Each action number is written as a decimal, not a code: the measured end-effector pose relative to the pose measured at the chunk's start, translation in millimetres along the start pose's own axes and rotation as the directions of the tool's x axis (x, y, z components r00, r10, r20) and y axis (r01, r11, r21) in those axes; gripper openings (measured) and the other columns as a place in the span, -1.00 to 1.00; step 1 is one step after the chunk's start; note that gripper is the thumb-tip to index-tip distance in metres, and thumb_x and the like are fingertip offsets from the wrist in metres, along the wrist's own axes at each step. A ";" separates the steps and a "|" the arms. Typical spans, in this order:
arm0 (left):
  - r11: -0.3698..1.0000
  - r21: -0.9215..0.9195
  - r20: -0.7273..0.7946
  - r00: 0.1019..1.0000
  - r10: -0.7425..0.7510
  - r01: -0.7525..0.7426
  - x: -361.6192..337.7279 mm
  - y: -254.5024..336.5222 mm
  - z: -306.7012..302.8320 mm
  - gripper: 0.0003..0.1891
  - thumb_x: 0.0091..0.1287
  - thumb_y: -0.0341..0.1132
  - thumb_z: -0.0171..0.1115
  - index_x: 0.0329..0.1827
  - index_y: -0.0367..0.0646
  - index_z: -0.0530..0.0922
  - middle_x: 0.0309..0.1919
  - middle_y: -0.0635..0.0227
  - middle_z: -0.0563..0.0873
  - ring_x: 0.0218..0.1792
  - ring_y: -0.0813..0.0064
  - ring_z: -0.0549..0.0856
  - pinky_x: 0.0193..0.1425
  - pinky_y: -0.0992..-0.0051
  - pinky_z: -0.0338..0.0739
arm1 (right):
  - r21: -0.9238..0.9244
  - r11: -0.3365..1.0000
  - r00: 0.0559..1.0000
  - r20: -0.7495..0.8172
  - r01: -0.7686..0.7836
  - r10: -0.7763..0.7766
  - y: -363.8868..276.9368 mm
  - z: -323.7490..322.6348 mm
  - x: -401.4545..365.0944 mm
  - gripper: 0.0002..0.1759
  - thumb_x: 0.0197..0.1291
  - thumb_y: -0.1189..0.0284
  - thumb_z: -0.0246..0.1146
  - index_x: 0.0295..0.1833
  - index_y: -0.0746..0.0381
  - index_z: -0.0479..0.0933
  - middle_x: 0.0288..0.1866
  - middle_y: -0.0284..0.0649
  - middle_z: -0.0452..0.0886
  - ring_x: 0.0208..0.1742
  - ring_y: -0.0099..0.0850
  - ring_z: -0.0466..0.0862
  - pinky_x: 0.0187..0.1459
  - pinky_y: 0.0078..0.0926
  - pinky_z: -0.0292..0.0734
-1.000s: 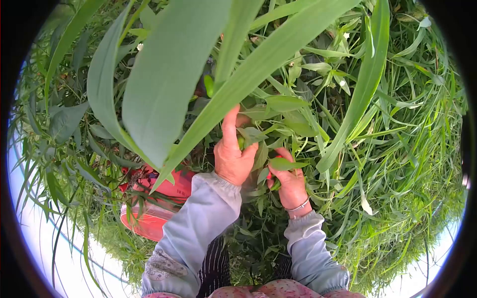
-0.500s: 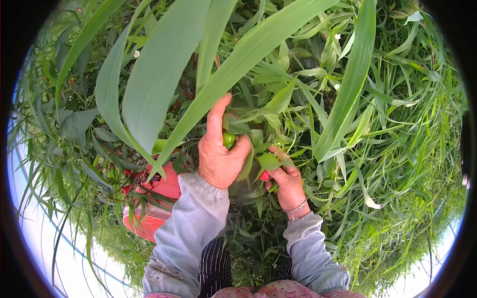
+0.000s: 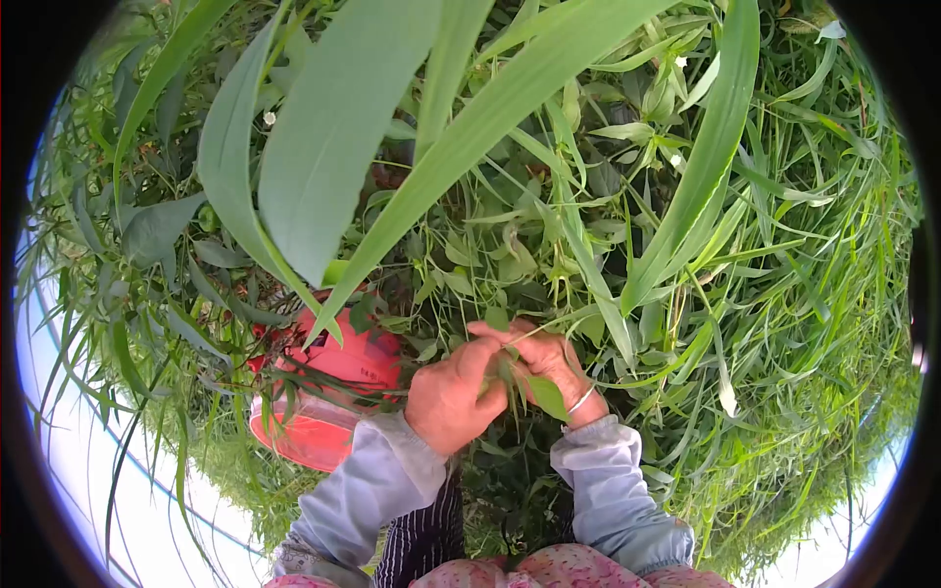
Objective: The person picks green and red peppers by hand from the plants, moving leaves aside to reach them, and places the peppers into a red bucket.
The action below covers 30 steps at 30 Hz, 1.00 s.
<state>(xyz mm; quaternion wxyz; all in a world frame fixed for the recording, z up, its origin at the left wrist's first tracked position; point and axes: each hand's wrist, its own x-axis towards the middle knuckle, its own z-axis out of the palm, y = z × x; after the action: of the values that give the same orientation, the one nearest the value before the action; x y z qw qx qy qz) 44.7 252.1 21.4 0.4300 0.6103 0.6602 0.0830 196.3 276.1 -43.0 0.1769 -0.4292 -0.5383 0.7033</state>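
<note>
My left hand (image 3: 455, 396) and my right hand (image 3: 545, 365) are close together at the centre, low among the plants. Fingers of both hands are curled in around green leaves (image 3: 547, 396) and thin stems, some of which stick out between them. Whether anything else is inside the left hand cannot be seen. A band circles the right wrist. Left of my left hand sits a red container (image 3: 353, 361) with a paler red, see-through lower part, partly covered by leaves.
Broad long leaves (image 3: 343, 127) hang across the upper view, close to the camera. Tall grass (image 3: 823, 294) fills the right side. Dark-leaved plants (image 3: 162, 230) stand at the left, with white sheeting (image 3: 88, 480) beyond. Striped trousers (image 3: 423, 534) show below.
My left hand has come down from the foliage beside a green fruit and now meets my right hand. The red item at my right fingers and the green fruit are out of sight.
</note>
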 end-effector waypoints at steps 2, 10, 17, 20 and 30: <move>0.992 -0.072 0.131 0.987 -0.090 0.100 -1.2 5.2 -13.9 -0.50 0.05 -0.43 0.30 0.11 -0.20 0.39 -0.32 0.20 0.65 -0.40 0.28 0.68 -0.35 0.37 0.55 | -0.016 0.999 0.998 -0.052 -0.035 0.034 4.3 5.1 -1.9 -0.62 0.07 0.59 0.20 0.03 0.05 0.55 -0.24 -0.18 0.61 -0.23 -0.24 0.64 -0.21 -0.41 0.53; 0.345 -0.803 0.506 0.862 -0.034 0.485 14.8 -20.4 -97.4 -0.66 0.22 -0.55 0.13 0.07 -0.13 0.49 -0.25 0.35 0.62 -0.39 0.49 0.63 -0.33 0.55 0.54 | -0.026 0.989 0.974 -0.177 -0.148 0.142 -0.3 9.9 4.0 -0.79 0.09 0.62 0.21 -0.12 0.22 0.56 -0.31 -0.22 0.65 -0.30 -0.42 0.66 -0.24 -0.52 0.53; 0.460 -0.876 -0.066 0.907 -0.416 0.147 92.9 -126.3 -91.9 -0.62 0.19 -0.46 0.14 0.12 -0.15 0.45 -0.21 0.19 0.59 -0.23 0.26 0.69 -0.39 0.40 0.69 | -0.004 0.982 0.966 -0.180 -0.190 0.186 7.1 12.1 -0.3 -0.83 0.12 0.50 0.26 -0.14 0.16 0.62 -0.26 -0.17 0.68 -0.30 -0.30 0.69 -0.23 -0.48 0.55; 0.454 -0.891 -0.199 0.921 -0.334 -0.028 135.8 -128.2 -97.5 -0.56 0.18 -0.43 0.16 0.18 -0.08 0.46 -0.27 0.25 0.60 -0.37 0.40 0.64 -0.46 0.48 0.62 | 0.018 0.979 0.964 -0.172 -0.204 0.204 9.3 13.0 -2.1 -0.82 0.11 0.50 0.27 -0.14 0.16 0.62 -0.28 -0.17 0.68 -0.30 -0.32 0.69 -0.23 -0.48 0.55; 0.931 0.357 -0.189 0.971 0.148 -0.072 119.8 -87.5 -144.2 -0.78 0.11 -0.47 0.19 -0.15 -0.21 0.56 -0.31 0.30 0.62 -0.46 0.45 0.58 -0.42 0.43 0.50 | 0.091 0.969 0.953 -0.178 -0.231 0.245 9.9 13.1 -3.6 -0.79 0.10 0.53 0.25 -0.11 0.15 0.61 -0.30 -0.19 0.67 -0.30 -0.41 0.68 -0.23 -0.50 0.54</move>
<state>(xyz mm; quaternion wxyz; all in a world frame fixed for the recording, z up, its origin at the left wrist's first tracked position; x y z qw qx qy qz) -102.2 396.0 -1.1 0.2368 0.7004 0.6712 0.0537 190.1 262.1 -49.8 0.1557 -0.5490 -0.4388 0.6941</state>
